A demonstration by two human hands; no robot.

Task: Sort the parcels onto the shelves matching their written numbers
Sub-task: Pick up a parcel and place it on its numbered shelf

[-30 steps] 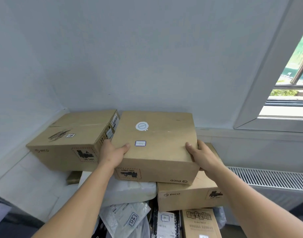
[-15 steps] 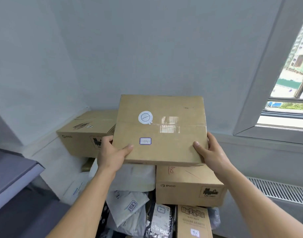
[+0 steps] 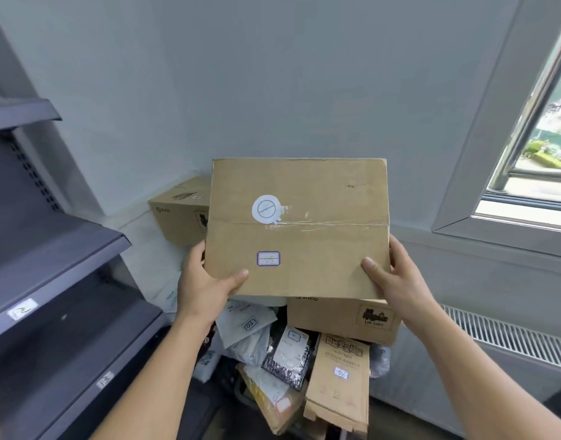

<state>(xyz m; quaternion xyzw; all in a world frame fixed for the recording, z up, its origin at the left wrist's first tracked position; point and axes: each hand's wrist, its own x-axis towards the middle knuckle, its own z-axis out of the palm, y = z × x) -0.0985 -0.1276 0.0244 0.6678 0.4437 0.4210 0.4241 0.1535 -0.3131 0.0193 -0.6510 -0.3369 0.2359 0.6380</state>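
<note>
Head view: cardboard box (image 3: 298,230) held up above the parcel pile (image 3: 292,354), tilted toward camera. Left hand (image 3: 206,287) and right hand (image 3: 396,281) closed on its lower corners. Small label (image 3: 268,258) on its face. Grey shelves (image 3: 50,249) stand left.

Both hands grip a flat cardboard box (image 3: 300,230) in mid-air: left hand (image 3: 206,285) at lower-left corner, right hand (image 3: 396,277) at lower-right. Small label (image 3: 268,258) faces camera. Parcel pile (image 3: 304,354) below; grey shelves (image 3: 60,249) at left.
</note>
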